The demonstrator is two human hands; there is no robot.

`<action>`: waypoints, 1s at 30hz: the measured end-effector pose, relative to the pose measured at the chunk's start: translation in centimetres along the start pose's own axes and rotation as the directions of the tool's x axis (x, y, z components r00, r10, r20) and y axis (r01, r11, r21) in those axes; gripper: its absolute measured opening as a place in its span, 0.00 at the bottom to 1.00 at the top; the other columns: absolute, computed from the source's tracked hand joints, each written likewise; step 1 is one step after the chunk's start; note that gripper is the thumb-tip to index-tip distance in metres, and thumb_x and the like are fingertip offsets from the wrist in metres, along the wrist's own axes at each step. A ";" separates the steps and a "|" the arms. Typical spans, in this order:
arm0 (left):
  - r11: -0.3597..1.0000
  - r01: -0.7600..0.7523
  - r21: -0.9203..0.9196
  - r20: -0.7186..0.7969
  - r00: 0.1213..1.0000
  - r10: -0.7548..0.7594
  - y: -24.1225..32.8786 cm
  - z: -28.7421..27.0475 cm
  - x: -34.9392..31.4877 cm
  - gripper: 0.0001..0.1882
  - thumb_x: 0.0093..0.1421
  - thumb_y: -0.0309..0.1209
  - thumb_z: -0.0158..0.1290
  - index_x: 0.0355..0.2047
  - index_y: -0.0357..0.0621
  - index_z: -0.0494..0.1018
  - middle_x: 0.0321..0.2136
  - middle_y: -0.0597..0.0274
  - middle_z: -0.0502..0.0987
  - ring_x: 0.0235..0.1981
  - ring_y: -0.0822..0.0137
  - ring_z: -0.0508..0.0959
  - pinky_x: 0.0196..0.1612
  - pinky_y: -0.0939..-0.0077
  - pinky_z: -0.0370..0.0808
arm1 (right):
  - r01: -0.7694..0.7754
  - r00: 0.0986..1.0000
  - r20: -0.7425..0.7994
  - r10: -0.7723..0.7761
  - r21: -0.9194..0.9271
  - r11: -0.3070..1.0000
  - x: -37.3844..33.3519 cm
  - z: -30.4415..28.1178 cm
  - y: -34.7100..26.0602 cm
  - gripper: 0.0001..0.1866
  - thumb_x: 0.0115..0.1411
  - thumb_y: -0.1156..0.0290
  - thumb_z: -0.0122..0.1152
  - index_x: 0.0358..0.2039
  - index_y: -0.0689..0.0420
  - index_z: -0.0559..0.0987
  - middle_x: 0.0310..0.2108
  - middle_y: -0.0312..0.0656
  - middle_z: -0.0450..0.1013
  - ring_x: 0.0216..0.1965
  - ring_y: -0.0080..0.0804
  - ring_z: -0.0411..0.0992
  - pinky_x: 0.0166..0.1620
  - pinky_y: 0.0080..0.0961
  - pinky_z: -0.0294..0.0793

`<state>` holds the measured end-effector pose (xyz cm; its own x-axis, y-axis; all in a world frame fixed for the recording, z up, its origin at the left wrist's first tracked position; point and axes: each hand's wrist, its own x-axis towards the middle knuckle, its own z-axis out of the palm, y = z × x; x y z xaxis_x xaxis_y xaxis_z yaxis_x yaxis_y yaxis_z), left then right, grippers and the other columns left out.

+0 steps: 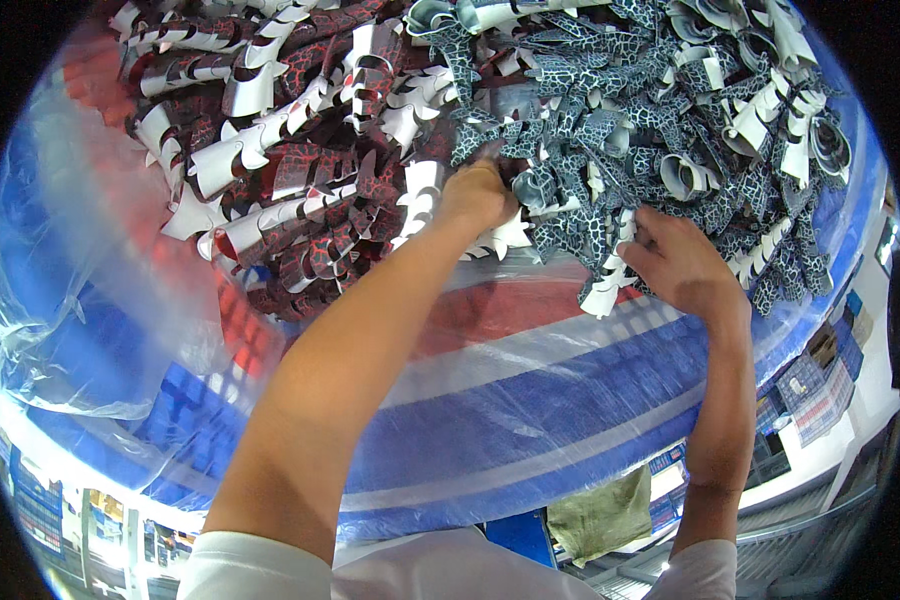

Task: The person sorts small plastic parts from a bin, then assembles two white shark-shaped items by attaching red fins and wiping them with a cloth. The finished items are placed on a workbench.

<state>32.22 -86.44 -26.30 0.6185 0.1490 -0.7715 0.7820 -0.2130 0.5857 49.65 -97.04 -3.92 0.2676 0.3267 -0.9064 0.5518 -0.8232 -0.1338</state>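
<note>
My left hand reaches into the seam between two heaps of curled, spiky-edged pieces. Its fingers are bent closed, and their tips are partly hidden among the pieces; what they hold cannot be made out. To its left lie black pieces with red crackle lines and white undersides. On the right are black pieces with pale teal crackle lines. At the near edge of that heap, my right hand has its fingers curled in, thumb and fingertips against a white-toothed curled strip that hangs toward me.
Clear plastic sheeting covers the striped blue, white and red fabric beneath the heaps. Beyond its near rim hangs an olive-green cloth. Folded checked fabric lies off to the right.
</note>
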 end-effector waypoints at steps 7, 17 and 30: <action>0.978 0.185 -0.094 0.353 0.925 -0.141 0.5 -1.8 0.7 0.32 0.54 0.49 0.65 0.53 0.40 0.79 0.47 0.45 0.84 0.51 0.52 0.83 0.54 0.66 0.78 | -0.013 1.000 0.005 0.013 0.018 1.000 -0.2 -0.4 -0.5 0.15 0.63 0.64 0.62 0.35 0.66 0.74 0.29 0.58 0.78 0.33 0.60 0.78 0.38 0.48 0.74; 0.993 0.115 -0.022 0.023 0.993 -0.114 4.8 -4.4 -6.7 0.33 0.54 0.48 0.62 0.56 0.42 0.74 0.50 0.38 0.81 0.55 0.41 0.79 0.60 0.54 0.74 | 0.028 0.999 -0.024 -0.026 0.072 0.997 -0.2 0.2 0.5 0.16 0.63 0.62 0.60 0.36 0.66 0.74 0.30 0.58 0.78 0.34 0.60 0.77 0.40 0.49 0.74; 0.494 0.067 -0.867 0.081 0.997 0.007 5.9 -9.4 -15.0 0.26 0.59 0.28 0.63 0.58 0.38 0.71 0.41 0.59 0.80 0.38 0.69 0.80 0.43 0.73 0.78 | 0.143 0.986 -0.081 -0.143 -0.008 0.990 -0.3 0.3 1.3 0.16 0.61 0.64 0.57 0.39 0.66 0.74 0.34 0.59 0.78 0.39 0.62 0.76 0.44 0.51 0.73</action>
<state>28.26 -80.88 -9.00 0.6158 0.0690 -0.7849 0.4946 0.7416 0.4532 50.05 -98.31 -3.92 0.2489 0.4775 -0.8426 0.5904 -0.7645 -0.2588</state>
